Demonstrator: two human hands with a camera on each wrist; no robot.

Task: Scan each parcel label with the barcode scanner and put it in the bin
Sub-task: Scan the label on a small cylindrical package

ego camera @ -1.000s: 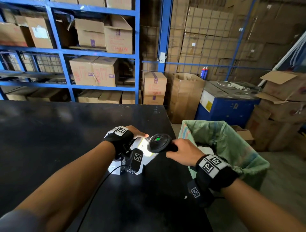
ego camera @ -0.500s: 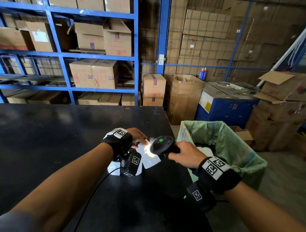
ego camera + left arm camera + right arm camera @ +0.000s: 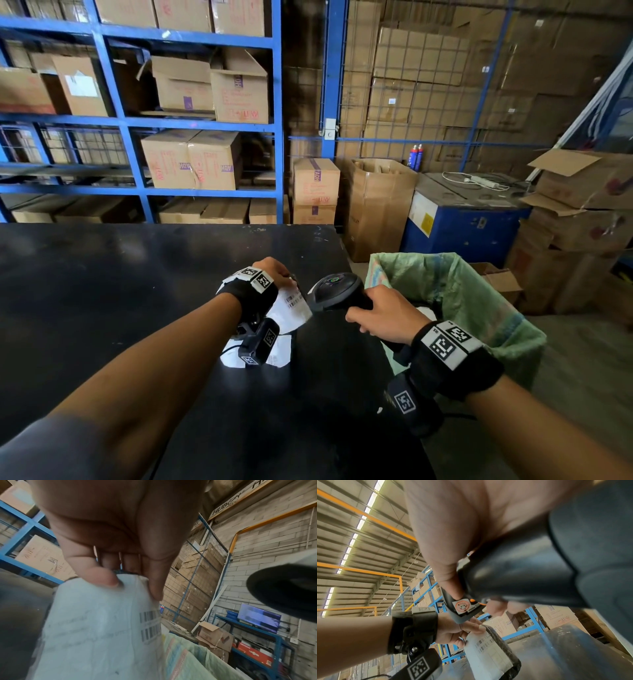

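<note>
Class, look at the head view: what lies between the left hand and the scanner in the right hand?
The white parcel label, pinched by the left hand, hangs just before the scanner.

Left hand (image 3: 274,272) apparently pinching, right hand (image 3: 380,313) curled in a grip

The head view is dim and warm, with soft daylight falling from the right; the glossy black bench (image 3: 144,291) carries pale smeared reflections and the stacked brown cardboard boxes (image 3: 212,89) sit in shade. Straight blue steel shelf rails (image 3: 137,34) bow toward the picture's edges. In the right wrist view bright translucent roof strips (image 3: 356,526) glare white, while the near palm and the black plastic scanner handle (image 3: 539,568) are blurred. In the left wrist view the white paper label (image 3: 102,628) is softly smeared, its print unreadable, and the palm above it is out of focus.
</note>
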